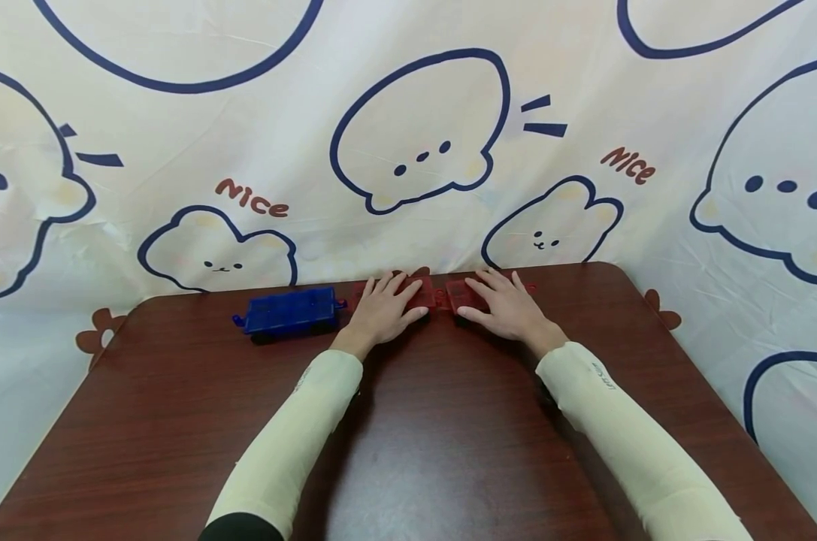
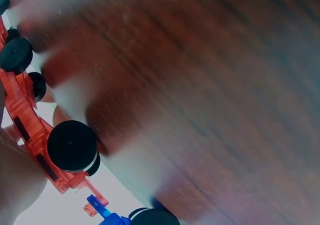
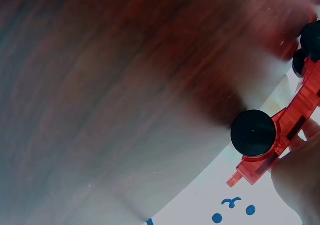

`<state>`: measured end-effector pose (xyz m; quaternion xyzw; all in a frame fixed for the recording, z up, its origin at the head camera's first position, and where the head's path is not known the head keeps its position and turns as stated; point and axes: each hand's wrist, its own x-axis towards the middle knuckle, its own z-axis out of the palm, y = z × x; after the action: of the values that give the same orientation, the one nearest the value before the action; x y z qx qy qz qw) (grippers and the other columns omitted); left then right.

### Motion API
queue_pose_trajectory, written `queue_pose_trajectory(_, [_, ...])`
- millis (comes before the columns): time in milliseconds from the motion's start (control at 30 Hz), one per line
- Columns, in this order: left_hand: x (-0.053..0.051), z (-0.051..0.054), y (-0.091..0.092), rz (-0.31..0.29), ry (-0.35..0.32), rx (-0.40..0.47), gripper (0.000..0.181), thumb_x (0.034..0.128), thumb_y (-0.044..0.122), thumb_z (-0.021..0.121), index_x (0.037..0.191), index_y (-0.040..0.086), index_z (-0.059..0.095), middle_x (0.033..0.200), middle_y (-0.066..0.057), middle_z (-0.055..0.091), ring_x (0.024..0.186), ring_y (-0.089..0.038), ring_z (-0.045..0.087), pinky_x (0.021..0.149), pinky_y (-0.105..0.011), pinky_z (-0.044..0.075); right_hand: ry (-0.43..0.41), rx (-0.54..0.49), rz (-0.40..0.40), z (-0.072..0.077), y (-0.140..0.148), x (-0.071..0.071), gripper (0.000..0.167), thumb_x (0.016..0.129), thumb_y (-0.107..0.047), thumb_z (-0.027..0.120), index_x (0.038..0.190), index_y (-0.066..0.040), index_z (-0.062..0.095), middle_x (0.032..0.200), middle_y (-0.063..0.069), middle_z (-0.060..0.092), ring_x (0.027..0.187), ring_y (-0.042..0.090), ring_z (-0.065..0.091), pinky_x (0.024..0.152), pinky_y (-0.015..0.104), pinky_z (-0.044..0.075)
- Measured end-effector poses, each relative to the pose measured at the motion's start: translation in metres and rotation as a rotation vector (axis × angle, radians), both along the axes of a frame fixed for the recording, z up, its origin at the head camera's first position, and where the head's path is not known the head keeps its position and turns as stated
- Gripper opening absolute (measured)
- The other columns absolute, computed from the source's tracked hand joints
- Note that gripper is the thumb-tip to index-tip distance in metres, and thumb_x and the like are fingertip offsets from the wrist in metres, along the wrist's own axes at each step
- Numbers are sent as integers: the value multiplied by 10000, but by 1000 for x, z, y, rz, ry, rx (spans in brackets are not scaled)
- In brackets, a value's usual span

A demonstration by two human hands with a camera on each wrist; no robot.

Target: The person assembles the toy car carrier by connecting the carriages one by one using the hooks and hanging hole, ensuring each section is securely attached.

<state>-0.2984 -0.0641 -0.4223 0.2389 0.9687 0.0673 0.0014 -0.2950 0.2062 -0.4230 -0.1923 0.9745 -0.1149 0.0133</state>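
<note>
Near the back edge of the table, a translucent red toy wagon (image 1: 422,295) on black wheels lies beneath my left hand (image 1: 381,309), whose spread fingers rest across its top. My right hand (image 1: 511,308) lies the same way over a second red toy wagon (image 1: 459,294). The two red wagons stand end to end, their couplings meeting in the gap between my hands. A blue toy wagon (image 1: 292,309) stands just left of my left hand. In the left wrist view its blue hook (image 2: 100,207) overlaps the red wagon's coupling (image 2: 98,195); whether they are linked I cannot tell.
The dark brown wooden table (image 1: 435,451) stretches from the wagons toward me. Right behind its back edge hangs a pale curtain (image 1: 408,233) with cartoon drawings, which also runs along both sides.
</note>
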Motion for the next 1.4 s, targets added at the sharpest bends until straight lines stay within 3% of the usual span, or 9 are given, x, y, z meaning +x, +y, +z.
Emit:
queue_pose_trajectory(633, [-1,0,-6,-50,31,27,643,1057,541,407,1600,202,345,1587,-134,344,1483,-369,259,1205,-590,133,6,-6,-30,-2,6,-2,820,969,-692,462,1589,-164,368,1649,126,275,1531,347,162,1205,609,5])
queue_pose_trajectory(1400, [0,1,-11,-68,7,87,645,1058,539,414,1602,200,342,1597,-142,331,1494,-371,237,1209,-589,112,-21,-2,-76,-1,9,-6,843,962,-698,462,1599,-159,340,1652,149,258,1527,371,152,1200,618,-8])
